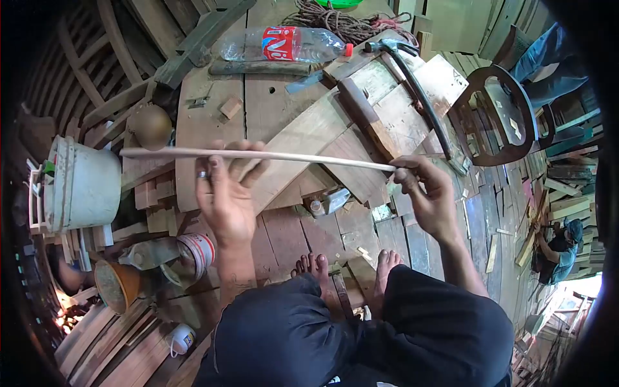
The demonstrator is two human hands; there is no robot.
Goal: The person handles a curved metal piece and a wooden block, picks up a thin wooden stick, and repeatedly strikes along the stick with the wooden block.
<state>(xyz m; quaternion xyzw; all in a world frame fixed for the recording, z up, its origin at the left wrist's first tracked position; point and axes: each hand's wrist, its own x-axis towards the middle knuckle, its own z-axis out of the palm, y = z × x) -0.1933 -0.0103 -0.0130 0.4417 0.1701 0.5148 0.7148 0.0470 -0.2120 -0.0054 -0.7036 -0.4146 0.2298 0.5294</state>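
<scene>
A long thin wooden strip (290,157) spans the view between both my hands, above the workbench. My left hand (229,193) is under its left part, palm up, with the fingers bent round it and a ring on one finger. At the strip's right end my right hand (429,193) pinches it between thumb and fingers. Beyond the strip, a hammer (419,93) and a wooden-handled tool (367,119) lie on pale boards (309,138). A small wood block (231,108) rests on the bench (200,135) to the left.
A plastic bottle (284,45) and rope (342,20) lie at the back. White bucket (93,184), orange pot (116,284) and striped tub (195,255) stand left. A small bottle (329,202) is near my feet. Two other people (560,255) (554,61) are at the right.
</scene>
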